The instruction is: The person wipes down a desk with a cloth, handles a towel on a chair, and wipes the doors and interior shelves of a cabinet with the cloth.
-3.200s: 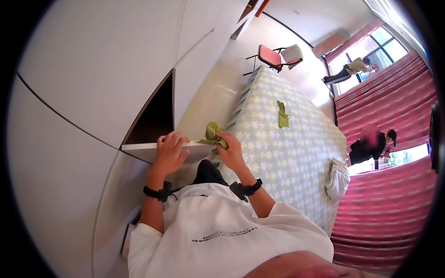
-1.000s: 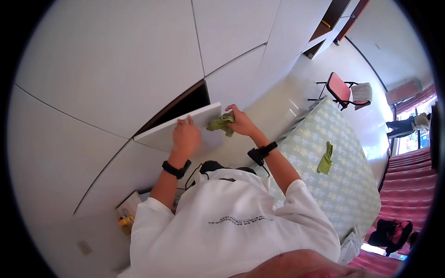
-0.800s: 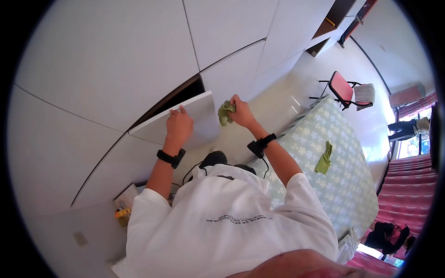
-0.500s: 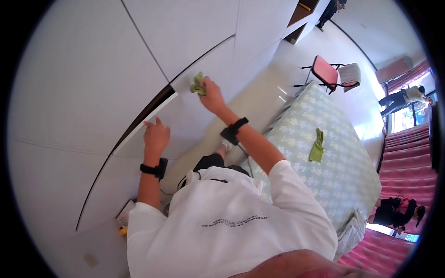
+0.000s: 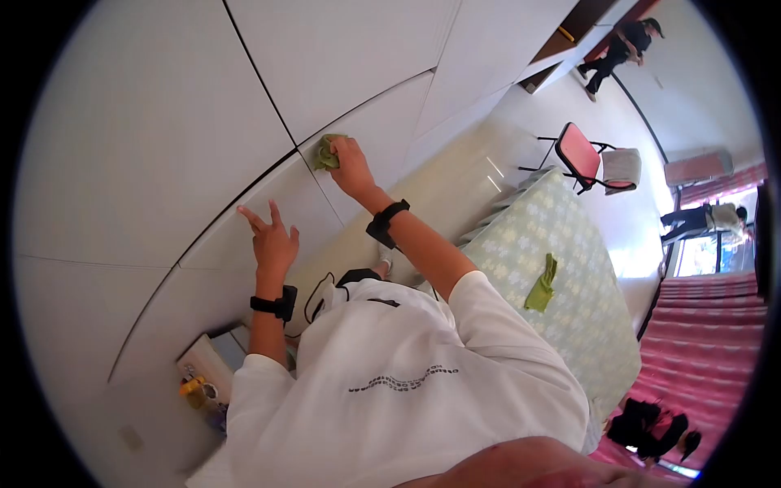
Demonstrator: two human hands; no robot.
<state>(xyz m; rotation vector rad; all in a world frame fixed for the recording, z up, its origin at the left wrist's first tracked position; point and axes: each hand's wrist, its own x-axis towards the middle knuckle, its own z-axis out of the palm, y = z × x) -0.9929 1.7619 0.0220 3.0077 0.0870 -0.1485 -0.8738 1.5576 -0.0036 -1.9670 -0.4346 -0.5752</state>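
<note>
Green cloth [image 5: 324, 156] at white cabinet [image 5: 146, 163], bed [image 5: 582, 342] and chair [image 5: 578, 150] beyond

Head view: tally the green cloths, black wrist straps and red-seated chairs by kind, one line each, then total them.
Green cloths: 2, the crumpled cloth in the right hand and the flat cloth on the bed
Black wrist straps: 2, the left strap and the right strap
Red-seated chair: 1
Total: 5

A red chair [image 5: 578, 150] with a grey cloth [image 5: 622, 169] over its back stands at two o'clock; a flowered bed [image 5: 586, 325] and pink curtains [image 5: 687, 358] towards four.
</note>
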